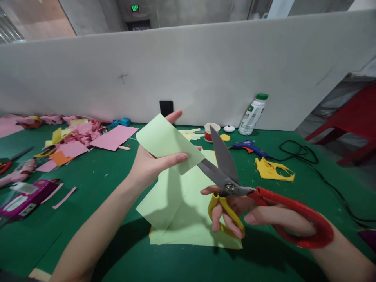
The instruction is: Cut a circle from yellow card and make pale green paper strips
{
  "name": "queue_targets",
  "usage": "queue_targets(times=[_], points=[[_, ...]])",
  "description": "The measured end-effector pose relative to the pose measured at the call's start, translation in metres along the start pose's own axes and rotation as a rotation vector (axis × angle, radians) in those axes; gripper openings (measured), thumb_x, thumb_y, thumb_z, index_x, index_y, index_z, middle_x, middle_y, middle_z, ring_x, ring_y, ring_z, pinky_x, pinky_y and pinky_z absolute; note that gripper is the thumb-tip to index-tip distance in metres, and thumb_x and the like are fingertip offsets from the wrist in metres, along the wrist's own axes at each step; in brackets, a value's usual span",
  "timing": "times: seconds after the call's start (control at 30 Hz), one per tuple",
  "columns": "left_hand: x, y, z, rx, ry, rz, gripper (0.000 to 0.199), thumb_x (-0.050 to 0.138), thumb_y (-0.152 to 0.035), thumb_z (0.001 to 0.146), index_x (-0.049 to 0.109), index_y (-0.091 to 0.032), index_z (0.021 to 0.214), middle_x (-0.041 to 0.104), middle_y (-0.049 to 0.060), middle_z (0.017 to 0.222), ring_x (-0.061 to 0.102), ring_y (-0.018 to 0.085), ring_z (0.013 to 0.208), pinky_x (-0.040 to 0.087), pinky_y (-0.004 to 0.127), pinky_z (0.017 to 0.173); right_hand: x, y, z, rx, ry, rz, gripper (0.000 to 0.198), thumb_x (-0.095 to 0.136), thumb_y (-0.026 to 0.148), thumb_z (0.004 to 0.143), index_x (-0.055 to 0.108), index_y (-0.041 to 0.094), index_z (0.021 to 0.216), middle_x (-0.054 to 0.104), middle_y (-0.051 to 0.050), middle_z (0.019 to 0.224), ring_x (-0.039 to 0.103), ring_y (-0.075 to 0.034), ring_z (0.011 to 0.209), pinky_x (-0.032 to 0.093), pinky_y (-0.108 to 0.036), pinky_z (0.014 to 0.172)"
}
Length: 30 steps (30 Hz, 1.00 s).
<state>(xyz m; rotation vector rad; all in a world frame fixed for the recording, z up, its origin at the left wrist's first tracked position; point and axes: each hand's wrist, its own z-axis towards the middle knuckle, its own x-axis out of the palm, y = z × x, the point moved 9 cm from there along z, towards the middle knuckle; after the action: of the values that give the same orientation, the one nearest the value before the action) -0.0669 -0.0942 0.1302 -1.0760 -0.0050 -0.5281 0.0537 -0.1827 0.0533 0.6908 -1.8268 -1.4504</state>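
A piece of light green paper (164, 137) is resting in the left hand (147, 164), which is pinching it above the table (94, 168), thumb pressing the near face and fingers lying behind. Just to the right of that grip, the scissors (230, 188) are standing with blades spread, the lower tip reaching the paper's corner; I cannot tell whether it is touching. The right hand (242, 203) is gripping them, thumb through the red handle, fingers through the yellow one.

The step in hand seems to be lining up a cut; a clean snip would call for seating the paper's edge between the blades, left fingertips clear.

Below both grips, green sheets (199, 219) are lying in a stack. Beyond the scissors, a paper cup (212, 135) and a glue gun (249, 147) are sitting; left of the left hand, pink scraps (85, 133) are piling up.
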Motion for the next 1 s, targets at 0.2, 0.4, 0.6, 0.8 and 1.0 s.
queue_targets(times=[0.2, 0.4, 0.6, 0.8, 1.0], points=[[0.006, 0.018, -0.009, -0.176, 0.086, 0.108, 0.023, 0.074, -0.016, 0.062, 0.069, -0.019, 0.085, 0.07, 0.002, 0.08, 0.068, 0.023, 0.074, 0.057, 0.029, 0.063, 0.0, -0.005, 0.0, 0.036, 0.01, -0.025, 0.055, 0.041, 0.021, 0.076, 0.032, 0.019, 0.13, 0.056, -0.007, 0.093, 0.053, -0.017, 0.078, 0.037, -0.041, 0.082], [-0.001, 0.02, -0.013, -0.192, 0.062, 0.152, 0.019, 0.073, -0.017, 0.063, 0.068, -0.019, 0.08, 0.071, 0.002, 0.081, 0.067, 0.02, 0.077, 0.057, 0.029, 0.067, 0.003, -0.001, 0.001, -0.004, 0.009, 0.002, 0.051, 0.043, 0.021, 0.076, 0.034, 0.016, 0.125, 0.05, -0.003, 0.075, 0.053, -0.021, 0.092, 0.037, -0.039, 0.081], [-0.005, 0.021, -0.01, -0.139, -0.03, 0.191, 0.02, 0.074, -0.026, 0.062, 0.068, -0.016, 0.078, 0.069, 0.003, 0.081, 0.064, 0.018, 0.076, 0.055, 0.026, 0.066, 0.005, 0.01, 0.008, -0.031, -0.043, -0.042, 0.02, 0.046, 0.028, 0.072, 0.049, 0.019, 0.089, 0.046, -0.003, 0.075, 0.052, -0.021, 0.089, 0.038, -0.038, 0.078], [-0.002, 0.018, -0.011, -0.119, -0.026, 0.197, 0.022, 0.073, -0.03, 0.063, 0.068, -0.016, 0.08, 0.07, 0.005, 0.085, 0.065, 0.021, 0.08, 0.055, 0.028, 0.067, 0.009, 0.012, 0.012, 0.045, -0.081, -0.115, 0.02, 0.05, 0.039, 0.068, 0.044, 0.021, 0.062, 0.047, -0.006, 0.078, 0.045, -0.02, 0.081, 0.04, -0.037, 0.07], [-0.001, 0.016, -0.01, -0.133, -0.013, 0.183, 0.021, 0.073, -0.027, 0.064, 0.068, -0.016, 0.081, 0.07, 0.005, 0.085, 0.065, 0.021, 0.08, 0.055, 0.028, 0.067, 0.008, 0.006, 0.008, -0.041, -0.086, -0.003, 0.019, 0.046, 0.038, 0.078, 0.046, 0.019, 0.079, 0.043, -0.001, 0.073, 0.039, -0.012, 0.062, 0.035, -0.032, 0.06]])
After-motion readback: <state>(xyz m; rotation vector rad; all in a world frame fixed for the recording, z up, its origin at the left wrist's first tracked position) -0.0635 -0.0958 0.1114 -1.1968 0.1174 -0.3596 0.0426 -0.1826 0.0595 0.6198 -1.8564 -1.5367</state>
